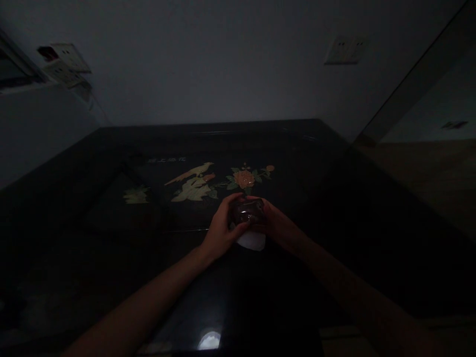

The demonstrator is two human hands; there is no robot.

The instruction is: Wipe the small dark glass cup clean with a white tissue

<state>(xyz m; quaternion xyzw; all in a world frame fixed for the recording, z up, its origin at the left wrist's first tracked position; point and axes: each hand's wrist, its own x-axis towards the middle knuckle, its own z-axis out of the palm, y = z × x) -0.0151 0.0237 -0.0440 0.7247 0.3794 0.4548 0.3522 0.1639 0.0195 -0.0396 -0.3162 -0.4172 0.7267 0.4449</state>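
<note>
Over the front middle of a glossy black tabletop (282, 277), both my hands are closed around a small, dark, shiny, box-like object (250, 210). Its glossy surface catches the light, but the room is too dim to tell its kind. My left hand (220, 225) grips the left side, thumb across the near edge. On the right side is my right hand (279, 223), its fingers mostly in shadow. Just below the object lies a white piece (253, 241), perhaps paper or cloth; whether it touches my hands I cannot tell.
A bird design (193, 181) and a flower design (244, 178) decorate the tabletop beyond my hands. Behind it stands a pale wall (208, 64) with a socket (344, 49) at right and several sockets (69, 57) at left. A floor (427, 173) shows at far right.
</note>
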